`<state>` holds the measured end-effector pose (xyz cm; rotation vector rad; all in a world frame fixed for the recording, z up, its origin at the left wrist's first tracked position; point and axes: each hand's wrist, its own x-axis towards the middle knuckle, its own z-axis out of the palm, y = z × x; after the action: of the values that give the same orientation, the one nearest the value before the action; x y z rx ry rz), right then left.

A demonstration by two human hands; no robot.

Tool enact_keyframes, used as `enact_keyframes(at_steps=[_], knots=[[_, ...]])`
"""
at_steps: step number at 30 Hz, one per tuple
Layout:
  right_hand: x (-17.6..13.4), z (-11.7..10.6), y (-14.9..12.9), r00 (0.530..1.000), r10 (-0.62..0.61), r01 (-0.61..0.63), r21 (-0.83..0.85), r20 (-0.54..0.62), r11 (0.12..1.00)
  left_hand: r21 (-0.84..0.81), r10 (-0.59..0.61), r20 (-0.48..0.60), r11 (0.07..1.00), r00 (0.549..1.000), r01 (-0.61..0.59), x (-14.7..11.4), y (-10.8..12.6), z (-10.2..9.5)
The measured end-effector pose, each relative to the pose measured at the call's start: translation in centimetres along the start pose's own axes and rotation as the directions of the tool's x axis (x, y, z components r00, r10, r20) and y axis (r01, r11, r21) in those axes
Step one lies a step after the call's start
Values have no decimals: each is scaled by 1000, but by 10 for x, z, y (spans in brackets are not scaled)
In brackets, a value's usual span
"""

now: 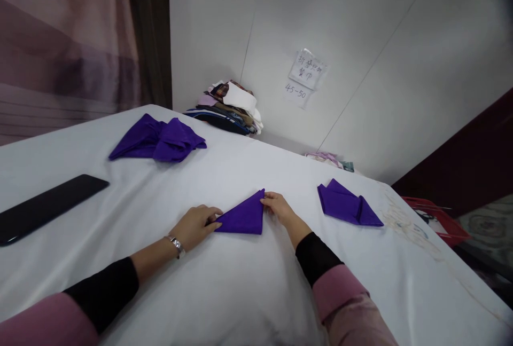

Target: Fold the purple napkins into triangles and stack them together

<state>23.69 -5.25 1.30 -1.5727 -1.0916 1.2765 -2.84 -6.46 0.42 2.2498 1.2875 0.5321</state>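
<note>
A purple cloth napkin (243, 217), folded into a triangle, lies on the white-covered table (240, 287) in front of me. My left hand (196, 225) pinches its left corner between thumb and fingers. At the upper right tip, my right hand (277, 206) grips the cloth with thumb and fingertips. To the right rests another folded purple napkin (348, 204) with pointed corners. A loosely bunched purple cloth (158, 139) lies at the far left.
A long black flat object (52, 204) lies at the left. Stacked clothes (228, 107) sit by the wall behind the table, beneath a handwritten paper sign (306, 71). A red basket (436, 218) stands beyond the table's right edge.
</note>
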Motion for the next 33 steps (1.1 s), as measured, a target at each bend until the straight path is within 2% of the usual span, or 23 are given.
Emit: enact_keyframes(at_steps=[11,21,33], knots=[[14,4,-6,995,29,-31,-21,-96,999,10,7,-7,1000,1000,-7,-2,0,0],[17,-7,3,1000,14,-14,1,-18,1000,-16,6,-38,1000,999,-7,-4,-2,4],[29,-3,-1,999,-25,23,-49,-46,999,-39,-36,-38,999,999,35,-5,-1,5]])
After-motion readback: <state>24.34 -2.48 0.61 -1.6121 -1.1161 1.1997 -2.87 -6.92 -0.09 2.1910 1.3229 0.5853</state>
